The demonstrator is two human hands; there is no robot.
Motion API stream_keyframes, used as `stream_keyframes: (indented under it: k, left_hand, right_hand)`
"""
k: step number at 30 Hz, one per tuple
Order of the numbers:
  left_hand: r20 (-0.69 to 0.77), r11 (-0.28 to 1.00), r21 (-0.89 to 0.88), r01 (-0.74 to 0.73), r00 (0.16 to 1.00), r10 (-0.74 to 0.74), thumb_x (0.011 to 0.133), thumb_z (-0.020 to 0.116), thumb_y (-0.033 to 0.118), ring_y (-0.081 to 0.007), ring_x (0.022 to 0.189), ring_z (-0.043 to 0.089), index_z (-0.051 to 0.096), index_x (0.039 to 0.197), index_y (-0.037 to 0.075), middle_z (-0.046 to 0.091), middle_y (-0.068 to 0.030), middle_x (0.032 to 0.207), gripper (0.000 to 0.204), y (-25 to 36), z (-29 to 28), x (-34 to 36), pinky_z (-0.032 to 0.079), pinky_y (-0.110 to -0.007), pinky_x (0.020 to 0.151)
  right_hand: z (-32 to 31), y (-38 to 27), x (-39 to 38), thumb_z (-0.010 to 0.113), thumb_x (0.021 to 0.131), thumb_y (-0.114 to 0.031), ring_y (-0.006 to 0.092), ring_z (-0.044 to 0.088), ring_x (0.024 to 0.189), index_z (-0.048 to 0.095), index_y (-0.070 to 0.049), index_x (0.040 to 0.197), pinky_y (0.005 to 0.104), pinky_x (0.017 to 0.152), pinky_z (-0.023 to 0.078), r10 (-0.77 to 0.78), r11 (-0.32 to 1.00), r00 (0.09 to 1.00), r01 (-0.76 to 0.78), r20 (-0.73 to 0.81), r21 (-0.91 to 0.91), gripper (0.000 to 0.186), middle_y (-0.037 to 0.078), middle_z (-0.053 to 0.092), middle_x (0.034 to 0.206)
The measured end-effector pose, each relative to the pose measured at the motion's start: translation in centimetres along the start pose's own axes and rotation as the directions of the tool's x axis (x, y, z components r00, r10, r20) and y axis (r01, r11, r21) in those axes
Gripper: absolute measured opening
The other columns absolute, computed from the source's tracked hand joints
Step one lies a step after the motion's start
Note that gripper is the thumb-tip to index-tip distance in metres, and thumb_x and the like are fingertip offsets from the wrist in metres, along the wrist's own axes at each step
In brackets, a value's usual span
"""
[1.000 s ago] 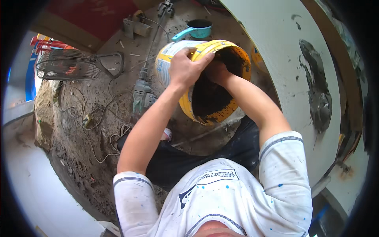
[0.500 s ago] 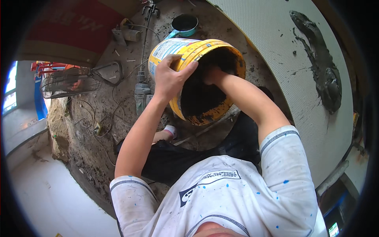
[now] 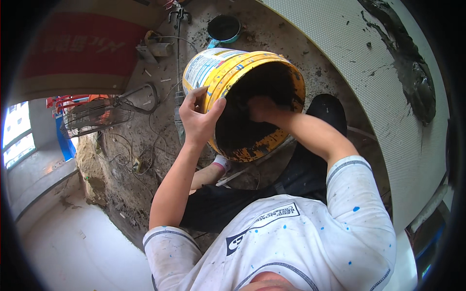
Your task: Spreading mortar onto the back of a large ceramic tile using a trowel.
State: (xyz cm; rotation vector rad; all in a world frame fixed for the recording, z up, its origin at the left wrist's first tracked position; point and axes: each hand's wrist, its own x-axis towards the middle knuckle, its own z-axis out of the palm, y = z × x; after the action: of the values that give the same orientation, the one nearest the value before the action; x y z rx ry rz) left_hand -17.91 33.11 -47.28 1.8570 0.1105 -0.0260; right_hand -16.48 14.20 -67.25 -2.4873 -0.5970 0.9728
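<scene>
A yellow bucket point(image 3: 232, 72) lies tipped on its side, its mouth facing me and its inside smeared with dark grey mortar or paste. My left hand point(image 3: 201, 116) grips it at the left of the rim, thumb and fingers against the outer wall. Deep in the mouth is my right hand point(image 3: 263, 107), its fingers lost in shadow, so whether they hold a tool or paste cannot be made out. To the right, a long mound of dark grey paste point(image 3: 412, 72) lies on a pale dimpled panel point(image 3: 335, 43).
Beyond the bucket sits a turquoise dipper point(image 3: 238, 38). A mixing drill point(image 3: 179, 112) with a long shaft lies left of it, near a power tool point(image 3: 158, 47). Farther left are a wire-caged fan point(image 3: 97, 116), loose cables and a sand heap point(image 3: 92, 167). My leg point(image 3: 327, 114) is beside the bucket.
My left hand has slid lower along the bucket's rim. My right forearm lies flatter, with the hand still inside. The bucket's mouth faces me slightly more, and the whole view has shifted.
</scene>
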Motion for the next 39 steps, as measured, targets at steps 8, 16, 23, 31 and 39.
stream_keyframes:
  k: [8, 16, 23, 31, 39]
  left_hand:
    - [-0.024, 0.999, -0.012, -0.033, 0.999, 0.033, 0.092, 0.093, 0.022, -0.0132, 0.106, 0.071, 0.068, 0.128, -0.009, 0.076, -0.0103, 0.117, 0.053, -0.2, 0.8, -0.5, 0.055, -0.029, 0.099]
    - [-0.089, 0.999, -0.014, -0.030, 0.996, 0.029, 0.099, 0.087, 0.020, -0.0082, 0.095, 0.068, 0.072, 0.126, -0.009, 0.076, -0.0042, 0.108, 0.043, -0.8, -1.9, 1.1, 0.054, -0.025, 0.089]
    - [-0.091, 0.997, 0.035, 0.066, 0.994, -0.062, 0.101, 0.083, 0.039, -0.0131, 0.097, 0.069, 0.078, 0.123, -0.007, 0.079, -0.0064, 0.107, 0.051, -0.1, -3.6, 6.4, 0.055, -0.029, 0.091]
    - [-0.098, 0.983, -0.162, 0.092, 0.989, -0.109, 0.104, 0.082, 0.035, -0.0111, 0.097, 0.066, 0.077, 0.121, -0.007, 0.076, -0.0046, 0.106, 0.046, -2.4, -8.7, 9.7, 0.052, -0.027, 0.091]
    - [-0.032, 0.990, -0.098, 0.100, 0.994, -0.103, 0.104, 0.081, 0.035, -0.0108, 0.097, 0.067, 0.077, 0.118, -0.006, 0.076, -0.0046, 0.106, 0.043, -1.3, -6.1, 10.0, 0.052, -0.027, 0.092]
  right_hand:
    - [3.3, -0.8, -0.5, 0.078, 0.089, -0.035, 0.0412, 0.077, 0.111, 0.082, -0.004, 0.109, 0.0533, 0.099, 0.062, -0.027, 0.971, 0.996, 0.046, -0.083, 0.236, 0.037, 0.024, 0.079, 0.112]
    - [-2.2, -1.7, -5.4, 0.075, 0.092, -0.038, 0.0436, 0.075, 0.106, 0.081, -0.009, 0.103, 0.0537, 0.097, 0.062, -0.004, 0.923, 0.923, 0.152, -0.386, 0.355, 0.031, 0.022, 0.079, 0.106]
    - [-14.9, -0.6, -20.2, 0.078, 0.091, -0.036, 0.0424, 0.076, 0.100, 0.078, -0.006, 0.099, 0.0505, 0.090, 0.060, 0.148, 0.954, 0.898, -0.019, -0.414, 0.300, 0.031, 0.019, 0.079, 0.095]
    - [-31.2, 4.3, -44.2, 0.069, 0.093, -0.022, 0.0184, 0.055, 0.070, 0.073, 0.001, 0.100, 0.0360, 0.069, 0.049, 0.356, 0.932, 0.648, -0.196, -0.673, 0.304, 0.025, 0.011, 0.059, 0.076]
    - [-28.2, 25.1, -51.1, 0.074, 0.099, -0.033, 0.0495, 0.073, 0.111, 0.072, -0.006, 0.122, 0.0580, 0.095, 0.058, 0.576, 0.563, 0.344, -0.825, -0.741, 0.054, 0.036, 0.025, 0.078, 0.115]
